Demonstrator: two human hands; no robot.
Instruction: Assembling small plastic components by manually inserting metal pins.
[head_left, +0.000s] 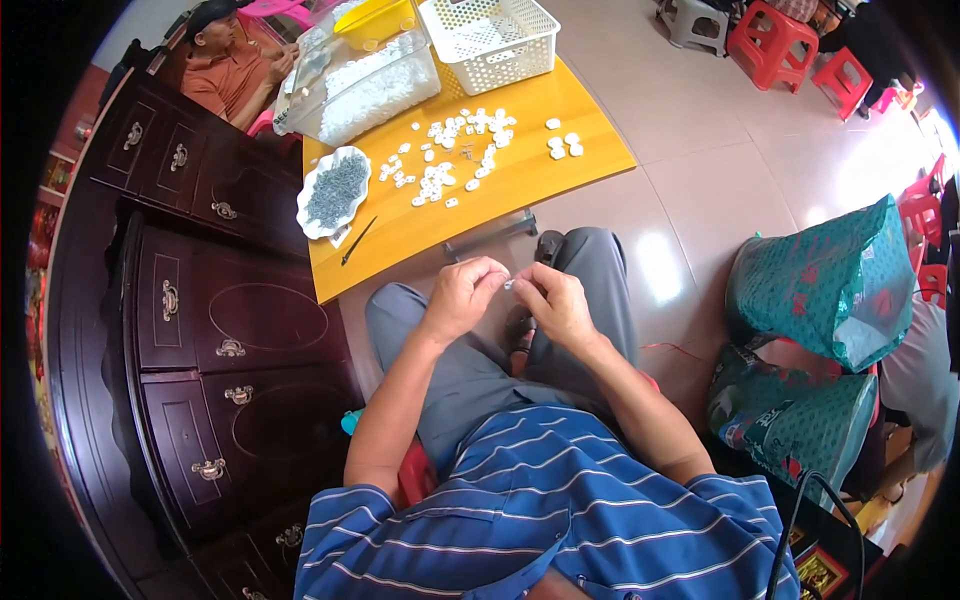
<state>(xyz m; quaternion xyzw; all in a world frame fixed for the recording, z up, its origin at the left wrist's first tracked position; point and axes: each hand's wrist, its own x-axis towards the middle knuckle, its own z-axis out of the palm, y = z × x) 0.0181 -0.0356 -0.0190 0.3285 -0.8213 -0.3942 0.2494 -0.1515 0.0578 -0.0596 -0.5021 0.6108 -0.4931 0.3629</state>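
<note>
Head view, looking down over a blue striped shirt (pixel 540 510) and grey trousers (pixel 480 370): both hands meet above the lap. The left hand (pixel 462 297) curls in, thumb and forefinger pinched together, and the right hand (pixel 553 303) mirrors it, its grip closed too. Between the two sets of fingertips sits a tiny white piece (pixel 509 285), clamped from both sides, though which hand carries more of it is too small to tell.

Just ahead of the knees stands the yellow table (pixel 520 185). Scattered white pieces (pixel 455 160) lie across its middle, well apart from the hands. On its left end rests a white dish (pixel 334 191) full of small grey parts, with a thin dark tool (pixel 358 241) lying just beside it. Further back sit a clear tub (pixel 365 90) of white pieces and a white lattice basket (pixel 492 40).

A dark wooden cabinet (pixel 200 340) runs along the left. Teal bags (pixel 815 330) slump on the floor at right. Another person in an orange shirt (pixel 228 75) sits beyond the table.
</note>
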